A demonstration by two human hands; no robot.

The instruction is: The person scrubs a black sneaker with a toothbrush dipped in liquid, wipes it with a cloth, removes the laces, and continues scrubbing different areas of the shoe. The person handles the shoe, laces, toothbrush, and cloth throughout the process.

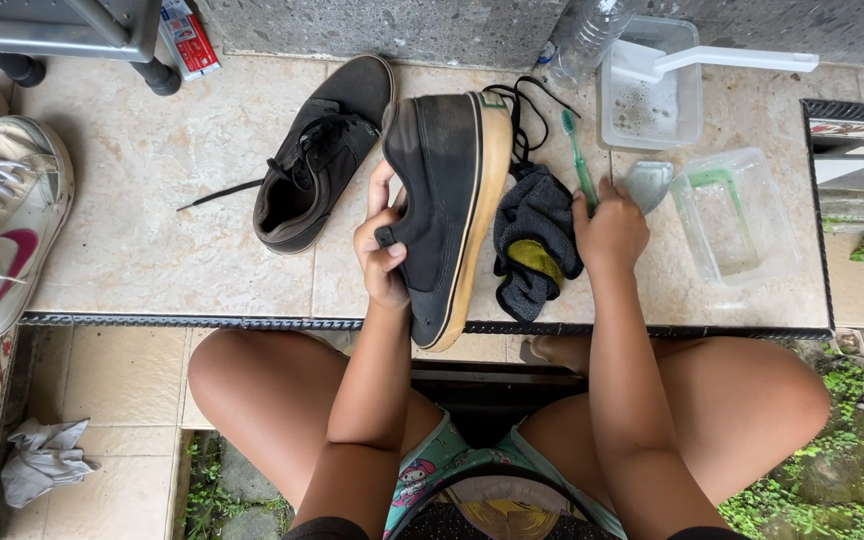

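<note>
Over the tiled ledge (152,180) — left hand (382,255) grips black shoe (447,200), right hand (609,230) apparently toothbrush (579,160).

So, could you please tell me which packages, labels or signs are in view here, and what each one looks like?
Small package: flat red and white carton, top left, beside the dark furniture foot.
Bottle label: blue and white band on the clear plastic bottle, top centre.
Heel tab: small green and white tab on the black shoe held by the left hand.

Red-and-white rectangular carton (189,38) flat on the tiles at top left; clear plastic bottle's blue-white label (549,52) beside the wall
</note>
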